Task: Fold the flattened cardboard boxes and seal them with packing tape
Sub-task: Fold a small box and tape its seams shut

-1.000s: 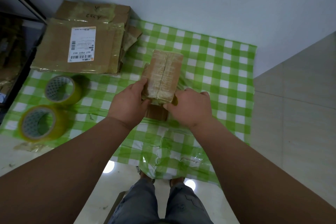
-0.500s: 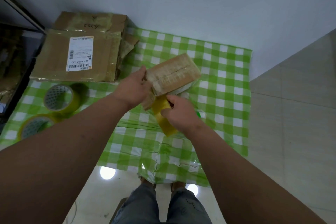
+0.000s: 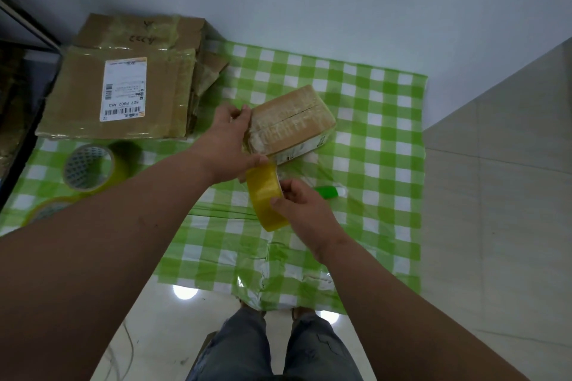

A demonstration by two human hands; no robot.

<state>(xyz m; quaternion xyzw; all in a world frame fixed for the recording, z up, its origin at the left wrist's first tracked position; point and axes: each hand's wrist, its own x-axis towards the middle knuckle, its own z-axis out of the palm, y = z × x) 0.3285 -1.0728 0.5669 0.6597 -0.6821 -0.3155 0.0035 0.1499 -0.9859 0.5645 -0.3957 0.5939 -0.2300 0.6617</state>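
A small folded cardboard box with old tape along its top seam lies tilted over the green checked cloth. My left hand grips its near left end, thumb on top. Just below the box, my right hand holds a yellow roll of packing tape on edge, fingers curled round its rim. The roll's upper edge reaches close to the box's near corner.
A stack of flattened cardboard boxes with a white label lies at the back left. Two more tape rolls, one and a second, sit at the left edge. A green pen-like tool lies right of my right hand. A wall rises behind.
The box has turned from lengthwise to slanting right, held now by my left hand alone. My right hand left the box and brought up the yellow tape roll.
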